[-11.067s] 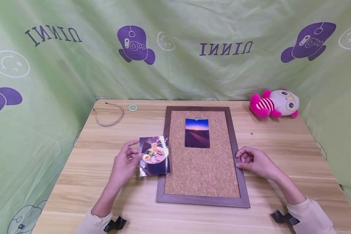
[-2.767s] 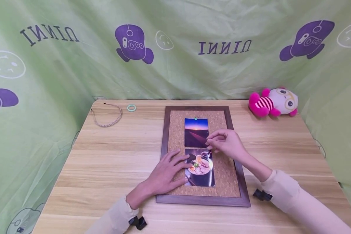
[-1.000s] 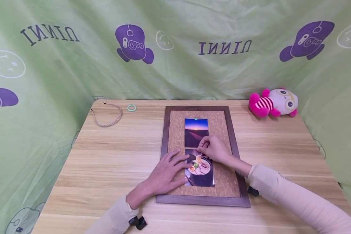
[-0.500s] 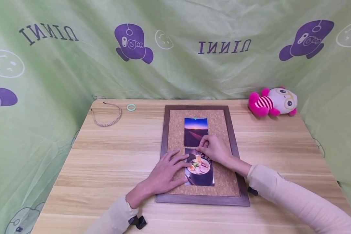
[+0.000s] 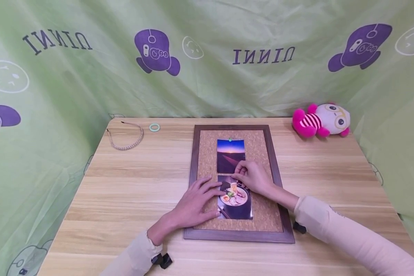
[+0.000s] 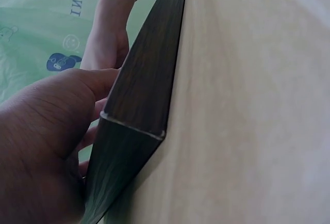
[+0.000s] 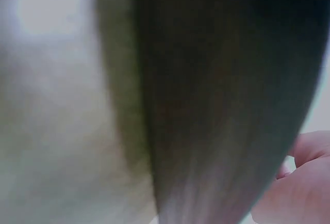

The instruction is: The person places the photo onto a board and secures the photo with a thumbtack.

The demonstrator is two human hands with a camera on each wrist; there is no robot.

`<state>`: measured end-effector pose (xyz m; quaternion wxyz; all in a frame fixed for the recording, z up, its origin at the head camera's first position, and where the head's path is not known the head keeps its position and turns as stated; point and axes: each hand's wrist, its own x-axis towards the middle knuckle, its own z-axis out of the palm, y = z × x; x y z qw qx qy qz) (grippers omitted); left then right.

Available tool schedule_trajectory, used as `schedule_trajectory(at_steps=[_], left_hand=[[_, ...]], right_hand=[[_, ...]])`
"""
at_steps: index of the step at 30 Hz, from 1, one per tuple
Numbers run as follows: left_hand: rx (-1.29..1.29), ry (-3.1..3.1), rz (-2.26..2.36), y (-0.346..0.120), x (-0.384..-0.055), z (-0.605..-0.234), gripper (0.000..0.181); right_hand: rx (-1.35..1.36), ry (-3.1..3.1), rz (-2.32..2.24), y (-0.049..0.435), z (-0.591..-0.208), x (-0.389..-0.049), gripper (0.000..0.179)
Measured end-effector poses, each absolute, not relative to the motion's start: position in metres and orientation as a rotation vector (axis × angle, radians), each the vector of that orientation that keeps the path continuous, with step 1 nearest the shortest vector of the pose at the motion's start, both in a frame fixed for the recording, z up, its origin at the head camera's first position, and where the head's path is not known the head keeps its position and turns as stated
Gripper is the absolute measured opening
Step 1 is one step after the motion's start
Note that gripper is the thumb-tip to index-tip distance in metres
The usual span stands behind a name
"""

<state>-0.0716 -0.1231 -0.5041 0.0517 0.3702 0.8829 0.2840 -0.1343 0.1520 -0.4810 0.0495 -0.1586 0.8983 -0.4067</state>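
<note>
A dark-framed corkboard (image 5: 265,224) lies on the table. On its cork, a sunset photo (image 5: 229,159) is held at the top by a green pushpin (image 5: 230,140). Just below lies a photo of a ramen bowl (image 5: 239,211). My left hand (image 5: 194,203) rests with spread fingers on the cork and the ramen photo's left side. In the left wrist view, the left hand (image 6: 46,126) is beside the frame's corner. My right hand (image 5: 255,178) has thumb and index pinched at the ramen photo's top edge; the tiny thing there, apparently a pushpin, is hidden by the fingertips.
A beaded headband (image 5: 129,147) and a mint-green ring (image 5: 154,127) lie at the table's back left. The pink-and-white plush toy (image 5: 321,120) sits at the back right. Green printed curtain (image 5: 207,88) surrounds the table's far sides.
From the left, the ramen photo has come onto the cork below the sunset photo. A tiny brown thing is gone from the table's right. My right hand moved to the photo's top edge, then stayed.
</note>
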Motion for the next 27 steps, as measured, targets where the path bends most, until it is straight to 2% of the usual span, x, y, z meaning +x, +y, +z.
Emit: schedule_trajectory(at_steps=[14, 21, 27], left_hand=[[1.116, 2.62, 0.988, -0.132, -0.075, -0.5, 0.057], [1.097, 2.664, 1.037, -0.142, -0.082, -0.489, 0.051], [1.045, 2.751, 1.076, -0.159, -0.089, -0.475, 0.053]], right_hand=[[-0.474, 2.713, -1.395, 0.17, -0.467, -0.125, 0.009], [-0.39, 2.668, -1.473, 0.196, -0.459, -0.116, 0.011], [-0.403, 2.658, -1.533, 0.225, -0.452, -0.108, 0.011]])
